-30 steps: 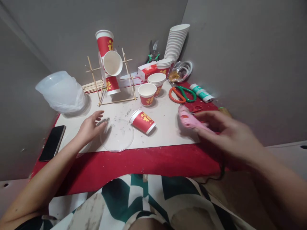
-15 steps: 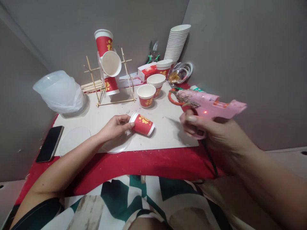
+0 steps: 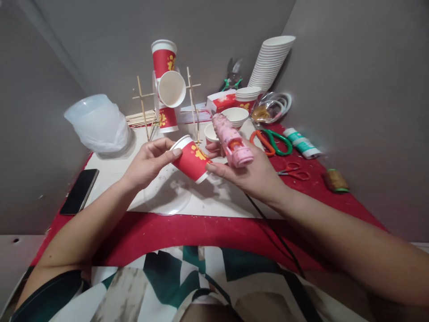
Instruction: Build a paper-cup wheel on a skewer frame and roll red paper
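Two bare hands meet near the centre of the frame. The left hand (image 3: 142, 165) grips one red paper cup (image 3: 191, 163) near its white rim, thumb on the near side; the cup is held up, tilted, its rim toward the upper left. The right hand (image 3: 259, 176) has its fingers wrapped around one pink glue gun (image 3: 228, 134), and its thumb is at the base of that cup. One black cord (image 3: 276, 234) runs down toward the lower right.

Upper left of centre stands one stick frame (image 3: 142, 105) with three mounted cups (image 3: 164, 60) in view, the middle one showing its open mouth. Behind the gun are one partly hidden cup (image 3: 210, 131) and two short cup stacks (image 3: 236, 116); one tall leaning stack (image 3: 271, 62) fills the upper right, its cups too tightly nested to count.

To the right lie one pair of small red scissors (image 3: 295, 173), one orange loop handle (image 3: 263, 142), one green loop handle (image 3: 280, 143), one green-and-white roll (image 3: 301, 143) and one spool (image 3: 336, 181). At left are one phone (image 3: 79, 191) and one whitish bag (image 3: 98, 125). One clear disc (image 3: 169, 201) lies below the held cup on the surface (image 3: 201, 232).
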The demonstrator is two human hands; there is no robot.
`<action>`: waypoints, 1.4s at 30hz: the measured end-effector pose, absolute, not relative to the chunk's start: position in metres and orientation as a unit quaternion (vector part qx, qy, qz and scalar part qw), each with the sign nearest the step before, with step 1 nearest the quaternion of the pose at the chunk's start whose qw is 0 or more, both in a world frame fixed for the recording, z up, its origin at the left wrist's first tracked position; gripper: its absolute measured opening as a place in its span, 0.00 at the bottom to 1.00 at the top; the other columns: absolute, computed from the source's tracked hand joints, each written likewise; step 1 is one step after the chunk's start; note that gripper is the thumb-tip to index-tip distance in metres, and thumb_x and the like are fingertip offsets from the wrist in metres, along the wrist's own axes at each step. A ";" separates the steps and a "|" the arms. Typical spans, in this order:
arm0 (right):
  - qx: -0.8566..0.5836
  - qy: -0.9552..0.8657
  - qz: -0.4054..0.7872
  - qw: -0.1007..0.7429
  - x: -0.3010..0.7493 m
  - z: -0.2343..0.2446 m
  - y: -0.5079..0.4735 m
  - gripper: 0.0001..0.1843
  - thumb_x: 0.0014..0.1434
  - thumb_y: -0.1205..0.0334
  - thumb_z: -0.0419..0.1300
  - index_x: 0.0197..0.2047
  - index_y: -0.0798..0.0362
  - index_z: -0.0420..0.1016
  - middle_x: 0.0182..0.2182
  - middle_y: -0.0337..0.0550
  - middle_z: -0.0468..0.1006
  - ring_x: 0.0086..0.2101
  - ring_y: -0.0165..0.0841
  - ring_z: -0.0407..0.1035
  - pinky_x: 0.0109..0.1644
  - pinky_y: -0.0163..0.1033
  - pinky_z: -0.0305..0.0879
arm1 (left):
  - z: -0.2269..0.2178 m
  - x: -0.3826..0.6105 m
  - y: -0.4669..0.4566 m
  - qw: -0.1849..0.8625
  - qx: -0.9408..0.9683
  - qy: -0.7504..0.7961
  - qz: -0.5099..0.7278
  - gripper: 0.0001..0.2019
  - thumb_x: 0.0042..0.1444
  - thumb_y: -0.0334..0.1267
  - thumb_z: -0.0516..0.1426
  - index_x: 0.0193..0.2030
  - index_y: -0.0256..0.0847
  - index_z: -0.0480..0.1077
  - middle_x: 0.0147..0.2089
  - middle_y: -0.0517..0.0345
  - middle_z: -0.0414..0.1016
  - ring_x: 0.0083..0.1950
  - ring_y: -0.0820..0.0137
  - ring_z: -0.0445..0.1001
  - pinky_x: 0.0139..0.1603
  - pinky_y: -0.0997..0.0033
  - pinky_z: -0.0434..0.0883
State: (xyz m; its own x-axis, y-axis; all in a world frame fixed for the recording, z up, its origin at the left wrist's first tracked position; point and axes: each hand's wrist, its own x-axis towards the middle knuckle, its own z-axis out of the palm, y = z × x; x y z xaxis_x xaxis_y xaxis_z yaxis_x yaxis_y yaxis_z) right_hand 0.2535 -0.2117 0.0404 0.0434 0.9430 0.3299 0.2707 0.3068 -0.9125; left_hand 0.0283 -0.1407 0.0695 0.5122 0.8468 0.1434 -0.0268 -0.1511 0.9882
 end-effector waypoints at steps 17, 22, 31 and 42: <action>-0.412 -0.504 0.436 0.622 0.237 0.030 -0.210 0.30 0.50 0.44 0.75 0.53 0.48 0.76 0.54 0.48 0.82 0.55 0.45 0.75 0.67 0.53 0.69 | 0.051 0.076 -0.154 0.579 0.645 0.305 0.395 0.43 0.49 0.51 0.71 0.68 0.48 0.58 0.68 0.46 0.69 0.68 0.55 0.69 0.66 0.58 0.69; -0.432 -0.513 0.415 0.615 0.240 0.020 -0.210 0.26 0.54 0.44 0.72 0.51 0.49 0.76 0.52 0.49 0.81 0.52 0.44 0.77 0.60 0.52 0.75 | 0.050 0.067 -0.153 0.636 0.614 0.309 0.351 0.47 0.46 0.51 0.73 0.70 0.45 0.59 0.65 0.43 0.72 0.64 0.51 0.73 0.62 0.55 0.73; -0.477 -0.470 0.388 0.633 0.250 0.027 -0.215 0.24 0.58 0.38 0.66 0.42 0.51 0.76 0.42 0.47 0.80 0.31 0.32 0.76 0.30 0.36 0.76 | 0.068 0.041 -0.134 0.475 0.691 0.318 0.443 0.44 0.51 0.59 0.68 0.71 0.54 0.56 0.68 0.49 0.69 0.68 0.50 0.69 0.63 0.53 0.72; -0.443 -0.513 0.422 0.601 0.248 0.023 -0.222 0.28 0.54 0.38 0.70 0.51 0.43 0.73 0.53 0.48 0.77 0.47 0.42 0.76 0.50 0.48 0.78 | 0.065 0.058 -0.166 0.596 0.669 0.274 0.349 0.49 0.44 0.52 0.74 0.71 0.48 0.58 0.63 0.47 0.75 0.64 0.50 0.74 0.62 0.55 0.73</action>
